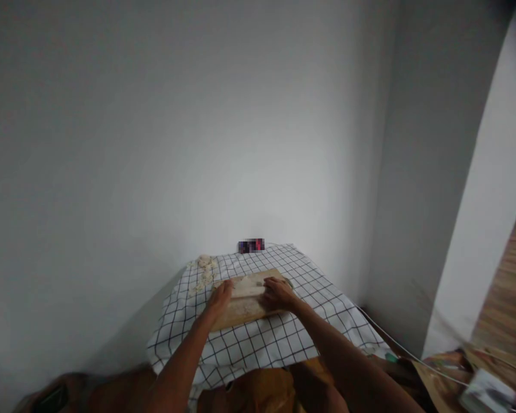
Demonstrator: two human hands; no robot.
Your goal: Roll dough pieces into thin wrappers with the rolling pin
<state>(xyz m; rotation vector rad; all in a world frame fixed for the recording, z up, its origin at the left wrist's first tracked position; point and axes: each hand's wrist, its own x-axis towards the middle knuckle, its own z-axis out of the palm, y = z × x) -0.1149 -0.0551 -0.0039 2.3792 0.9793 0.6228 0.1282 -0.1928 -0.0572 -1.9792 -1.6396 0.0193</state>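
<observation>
A wooden board (236, 315), dusted with what looks like flour, lies on the checked tablecloth. Across it runs a pale, straight rolling pin (246, 292), its ends covered by my hands. My left hand (221, 296) is closed over the left end, near the board's left edge. At the right end, my right hand (278, 292) is closed on the pin with its fingers bent. Any dough beneath the pin is too small and dim to make out. A lump of dough (204, 261) sits behind and left of the board, with pale crumbs (204, 280) scattered in front of it.
The white checked tablecloth (313, 312) covers a table against the wall. A small blurred dark box-like object (251, 246) stands at its back edge. To the right hangs a white cable (395, 338), above cardboard (438, 381) and other items low down.
</observation>
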